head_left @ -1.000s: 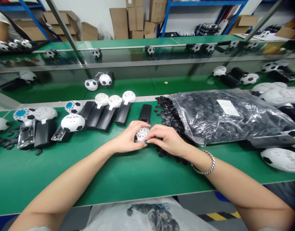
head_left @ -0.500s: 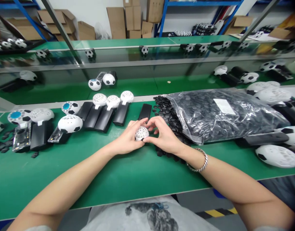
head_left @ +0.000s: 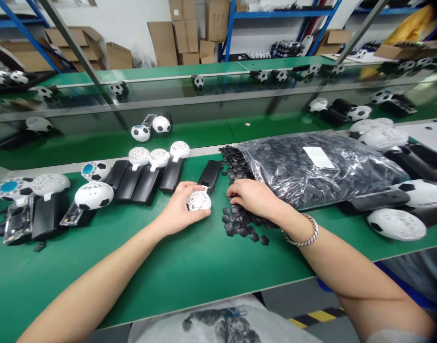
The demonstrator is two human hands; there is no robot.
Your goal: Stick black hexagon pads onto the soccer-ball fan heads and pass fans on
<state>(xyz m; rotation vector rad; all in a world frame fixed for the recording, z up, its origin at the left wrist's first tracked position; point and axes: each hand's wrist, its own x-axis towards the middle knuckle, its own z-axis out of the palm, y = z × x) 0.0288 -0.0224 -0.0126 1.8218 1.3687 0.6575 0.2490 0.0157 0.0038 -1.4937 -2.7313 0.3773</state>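
My left hand (head_left: 181,209) is closed round a white soccer-ball shell (head_left: 199,201) with an open lattice surface, just above the green bench. A black box-shaped base (head_left: 209,175) extends behind the shell and appears joined to it. At the pile of black pentagon pieces (head_left: 242,224), my right hand (head_left: 252,197) has its thumb and fingers pinched together. Whatever sits between those fingertips is hidden. Beside that hand lies a clear plastic bag (head_left: 332,176), full of the same black pieces, its mouth toward the pile.
Several black boxes with white lattice balls (head_left: 158,158) stand in a group to the left. Partly black-patched balls (head_left: 94,195) lie nearer me. More white balls (head_left: 397,224) rest at the right end. Behind the bench runs a dark conveyor (head_left: 218,114) carrying several ball units.
My right hand has left the ball shell and moved right to the black pieces. My left hand still holds the shell, which has shifted slightly left in view.
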